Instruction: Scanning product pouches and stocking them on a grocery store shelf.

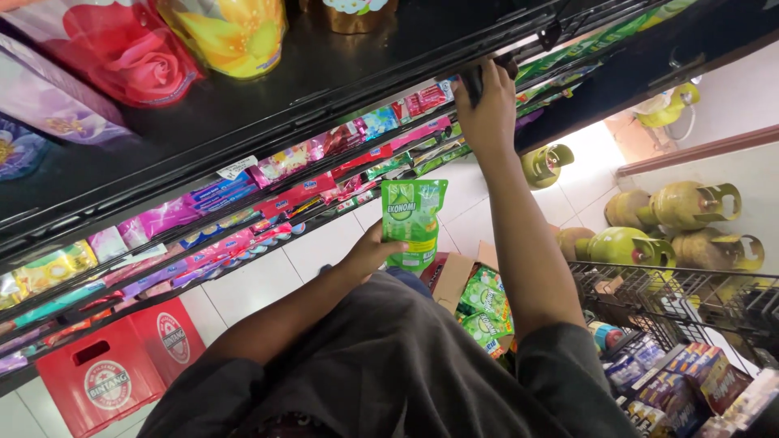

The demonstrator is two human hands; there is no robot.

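Green refill pouch (412, 221) is held upright in the left hand (369, 251), fingers closed round its edge, below the shelf (324, 89). The right hand (487, 109) grips the shelf's front rail. More green pouches wait in the cardboard box (479, 304), so stocking looks partway.

Black shelves (324, 73), white tile floor (268, 272), daylit

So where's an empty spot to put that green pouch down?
The dark top shelf is bare between the yellow flower bag and the right hand. White floor tiles lie open between the red crate and the cardboard box. The lower shelves and wire basket are crammed.
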